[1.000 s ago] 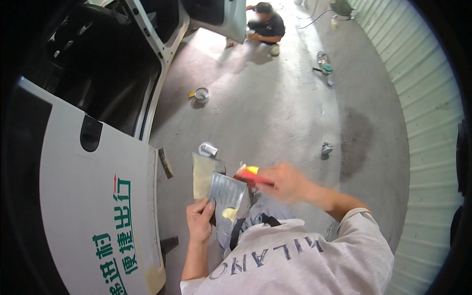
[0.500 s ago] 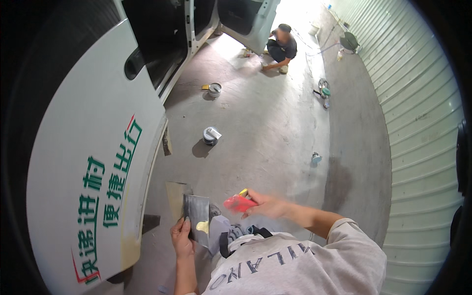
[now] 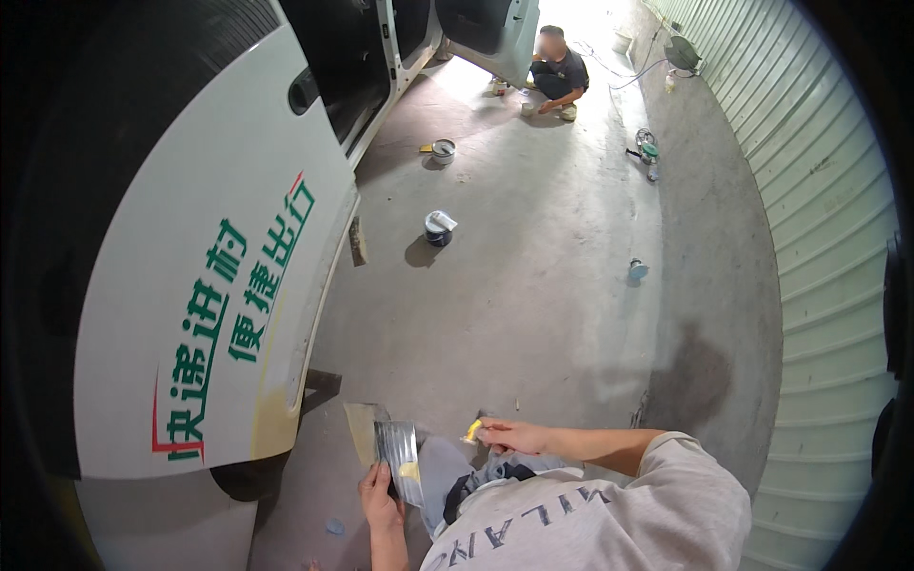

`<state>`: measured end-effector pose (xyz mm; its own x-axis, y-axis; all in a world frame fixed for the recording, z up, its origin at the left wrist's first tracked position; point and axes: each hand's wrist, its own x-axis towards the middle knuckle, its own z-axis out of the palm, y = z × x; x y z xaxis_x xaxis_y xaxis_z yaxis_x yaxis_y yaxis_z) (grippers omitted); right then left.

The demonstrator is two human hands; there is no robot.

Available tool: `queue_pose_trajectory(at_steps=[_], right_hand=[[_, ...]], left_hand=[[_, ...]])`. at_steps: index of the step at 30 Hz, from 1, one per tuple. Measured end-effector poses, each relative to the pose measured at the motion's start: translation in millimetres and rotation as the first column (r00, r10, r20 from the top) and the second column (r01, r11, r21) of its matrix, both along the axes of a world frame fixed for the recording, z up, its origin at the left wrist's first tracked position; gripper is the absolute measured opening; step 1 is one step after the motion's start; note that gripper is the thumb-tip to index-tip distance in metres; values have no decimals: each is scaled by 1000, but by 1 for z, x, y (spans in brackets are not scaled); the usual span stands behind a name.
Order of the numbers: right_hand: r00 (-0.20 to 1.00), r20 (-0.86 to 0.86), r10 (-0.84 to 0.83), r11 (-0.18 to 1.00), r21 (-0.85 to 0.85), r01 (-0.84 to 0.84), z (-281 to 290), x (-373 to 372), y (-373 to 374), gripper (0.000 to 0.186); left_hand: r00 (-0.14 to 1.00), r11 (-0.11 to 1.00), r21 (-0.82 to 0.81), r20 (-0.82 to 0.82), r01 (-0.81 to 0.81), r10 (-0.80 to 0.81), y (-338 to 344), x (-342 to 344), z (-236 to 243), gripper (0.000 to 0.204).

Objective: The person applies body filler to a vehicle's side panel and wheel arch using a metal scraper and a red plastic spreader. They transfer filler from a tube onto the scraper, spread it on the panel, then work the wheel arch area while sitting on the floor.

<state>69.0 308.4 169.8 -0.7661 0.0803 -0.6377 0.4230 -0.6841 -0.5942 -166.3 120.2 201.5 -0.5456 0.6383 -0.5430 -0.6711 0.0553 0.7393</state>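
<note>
My left hand [image 3: 381, 500] is closed on the edge of a grey metal plate [image 3: 396, 445]. A dab of pale yellow paste [image 3: 409, 471] sits on the plate near its lower right corner. To the right of it, in front of my lap, my right hand [image 3: 512, 436] is closed around a small yellow thing with a pale tip [image 3: 471, 432], whose kind I cannot make out. The two hands are apart. At the left stands a white vehicle panel [image 3: 219, 181] with green and red lettering and a yellowish patch [image 3: 278, 419] along its lower edge.
Two tins [image 3: 439, 228] [image 3: 444, 152] stand on the concrete floor [image 3: 533, 285] ahead. A co-worker [image 3: 562, 76] crouches beside the open vehicle door [image 3: 495, 38]. Tools with a hose [image 3: 647, 152] and a small bluish object [image 3: 637, 270] lie rightward, near a corrugated wall [image 3: 828, 238].
The view has shifted. My right hand has turned and come lower, and the red thing seen in it before no longer shows. My left hand still grips the plate.
</note>
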Motion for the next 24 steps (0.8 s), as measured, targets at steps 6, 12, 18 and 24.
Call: queue_pose_trajectory(at_steps=[6, 12, 18, 24], right_hand=[[966, 229, -120, 952, 303, 47, -6, -27, -77, 43], [893, 440, -100, 984, 177, 22, -29, -131, -183, 39], [914, 406, 18, 973, 204, -110, -17, -185, -257, 31], [840, 403, -364, 928, 76, 365, -36, -190, -255, 19]], left_hand=[[998, 995, 95, 54, -21, 16, -79, -28, -23, 18], [998, 984, 165, 31, -68, 64, -226, -94, -49, 20], [987, 983, 98, 37, -157, 154, -316, -148, -56, 23], [990, 993, 80, 117, -92, 82, -298, -148, -60, 26]])
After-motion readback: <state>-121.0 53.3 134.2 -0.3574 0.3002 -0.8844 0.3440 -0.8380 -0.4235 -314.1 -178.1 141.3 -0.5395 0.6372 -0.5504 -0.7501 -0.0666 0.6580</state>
